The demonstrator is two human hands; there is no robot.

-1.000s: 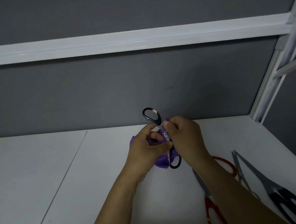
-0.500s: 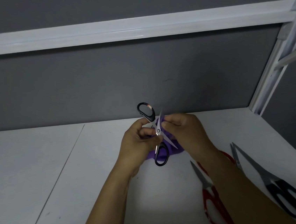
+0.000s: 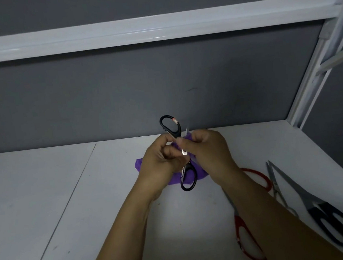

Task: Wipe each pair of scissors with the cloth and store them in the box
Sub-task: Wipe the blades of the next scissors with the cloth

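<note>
Small black-handled scissors [image 3: 173, 127] are spread open and held upright between my hands above the white table [image 3: 73, 214]. My left hand [image 3: 159, 165] grips them near the pivot. My right hand [image 3: 207, 149] pinches the purple cloth [image 3: 190, 140] around one blade, whose tip pokes out above my fingers. More purple cloth hangs below both hands. No box is in view.
Red-handled scissors [image 3: 244, 236] lie at the right, partly under my right forearm. Thin silver scissors [image 3: 275, 184] and large black-handled scissors [image 3: 323, 215] lie beyond them near the table's right edge. A grey wall [image 3: 120, 93] and a white frame post [image 3: 317, 76] bound the back and right.
My right hand has slid the cloth up along the blade, covering most of it. The blade was bare half a second ago. The view also shifted slightly.
</note>
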